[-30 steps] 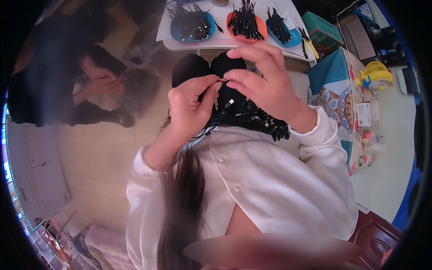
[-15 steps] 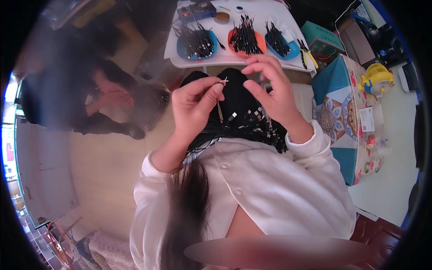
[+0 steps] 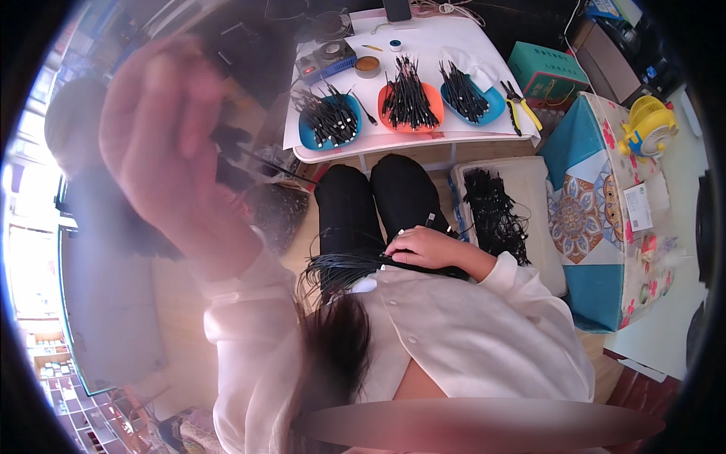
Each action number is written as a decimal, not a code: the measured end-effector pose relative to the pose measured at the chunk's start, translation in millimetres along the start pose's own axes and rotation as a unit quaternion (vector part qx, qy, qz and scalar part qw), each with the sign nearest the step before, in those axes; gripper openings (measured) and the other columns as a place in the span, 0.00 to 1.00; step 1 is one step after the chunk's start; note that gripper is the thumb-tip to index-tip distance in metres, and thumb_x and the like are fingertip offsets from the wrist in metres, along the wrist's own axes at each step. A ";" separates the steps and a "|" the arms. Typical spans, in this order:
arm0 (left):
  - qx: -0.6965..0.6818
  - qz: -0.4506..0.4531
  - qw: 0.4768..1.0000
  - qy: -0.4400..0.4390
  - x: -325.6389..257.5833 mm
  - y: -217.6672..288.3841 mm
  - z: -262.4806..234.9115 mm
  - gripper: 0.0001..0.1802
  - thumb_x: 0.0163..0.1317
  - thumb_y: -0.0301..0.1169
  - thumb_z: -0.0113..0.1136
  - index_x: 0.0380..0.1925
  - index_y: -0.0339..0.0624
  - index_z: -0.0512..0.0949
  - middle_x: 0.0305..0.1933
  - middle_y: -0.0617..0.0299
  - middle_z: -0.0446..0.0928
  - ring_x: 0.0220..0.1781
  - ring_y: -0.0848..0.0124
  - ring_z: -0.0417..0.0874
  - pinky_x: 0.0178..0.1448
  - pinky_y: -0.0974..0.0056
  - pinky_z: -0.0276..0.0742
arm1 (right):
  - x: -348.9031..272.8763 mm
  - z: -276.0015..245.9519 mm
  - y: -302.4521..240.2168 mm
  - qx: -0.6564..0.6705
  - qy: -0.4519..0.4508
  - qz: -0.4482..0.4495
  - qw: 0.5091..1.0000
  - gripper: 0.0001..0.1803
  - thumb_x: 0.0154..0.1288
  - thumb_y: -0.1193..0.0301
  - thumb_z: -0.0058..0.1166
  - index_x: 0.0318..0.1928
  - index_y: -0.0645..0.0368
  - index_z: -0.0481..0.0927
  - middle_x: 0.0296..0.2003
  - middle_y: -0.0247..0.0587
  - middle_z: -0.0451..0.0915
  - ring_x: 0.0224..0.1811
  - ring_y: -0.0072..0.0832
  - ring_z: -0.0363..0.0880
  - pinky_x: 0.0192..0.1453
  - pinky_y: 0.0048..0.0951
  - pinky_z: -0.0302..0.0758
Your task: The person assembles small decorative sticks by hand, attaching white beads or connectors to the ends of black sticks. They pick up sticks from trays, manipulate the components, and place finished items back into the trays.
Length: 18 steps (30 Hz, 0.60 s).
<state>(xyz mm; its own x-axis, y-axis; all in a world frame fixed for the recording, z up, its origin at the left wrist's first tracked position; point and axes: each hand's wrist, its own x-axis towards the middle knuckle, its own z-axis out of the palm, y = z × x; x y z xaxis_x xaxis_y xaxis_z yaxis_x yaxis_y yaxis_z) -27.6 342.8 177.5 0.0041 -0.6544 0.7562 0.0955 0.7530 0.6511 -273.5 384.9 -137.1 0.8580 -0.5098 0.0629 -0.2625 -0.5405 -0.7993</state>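
My left hand is raised high at the far left, close to the camera. It is smeared by motion, and whether anything is between its fingers I cannot make out. Across my lap, my right hand is closed over a bundle of black USB cables. Thin wire ends fan out from the bundle toward the left. A few metal USB plugs stick up beside the right hand's knuckles.
On the white table are a blue tray, an orange tray and another blue tray of cables, with yellow-handled pliers. More cables lie on a beige surface at right. A co-worker sits at left.
My left hand has swung from above my lap up to the far left. My right hand has dropped onto the cables on my lap. The view has shifted, showing more table.
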 end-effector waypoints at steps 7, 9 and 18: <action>0.332 -0.169 0.911 -0.179 28.8 -174.7 21.4 0.08 0.58 0.26 0.60 0.37 0.35 0.80 0.25 0.57 0.82 0.24 0.74 0.80 0.32 0.68 0.75 | 24.2 -31.3 22.7 -0.032 0.172 -0.038 0.984 0.07 0.62 0.71 0.54 0.38 0.58 0.81 0.36 0.40 0.80 0.43 0.38 0.77 0.47 0.36 0.75; 0.390 -0.139 0.870 -0.269 34.0 -231.9 17.4 0.06 0.59 0.24 0.61 0.35 0.33 0.79 0.23 0.57 0.80 0.25 0.72 0.81 0.33 0.69 0.75 | 32.4 -36.2 32.2 -0.048 0.213 -0.040 0.975 0.06 0.60 0.72 0.55 0.38 0.57 0.80 0.35 0.38 0.80 0.42 0.37 0.77 0.46 0.34 0.75; 0.482 -0.099 0.752 -0.438 46.2 -391.2 2.6 0.05 0.55 0.24 0.57 0.30 0.38 0.81 0.30 0.47 0.80 0.36 0.50 0.82 0.42 0.53 0.76 | 41.4 -43.1 54.2 0.005 0.254 -0.033 0.967 0.02 0.56 0.73 0.57 0.32 0.53 0.80 0.28 0.32 0.78 0.33 0.31 0.78 0.33 0.32 0.76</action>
<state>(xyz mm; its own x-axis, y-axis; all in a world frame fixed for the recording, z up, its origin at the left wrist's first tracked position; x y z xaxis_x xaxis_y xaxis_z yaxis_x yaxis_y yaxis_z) -67.3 18.1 -42.1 -0.6131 -0.7816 0.1150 -0.7605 0.6233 0.1820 -271.3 305.6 -152.1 0.5449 -0.7382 0.3977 -0.2080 -0.5785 -0.7887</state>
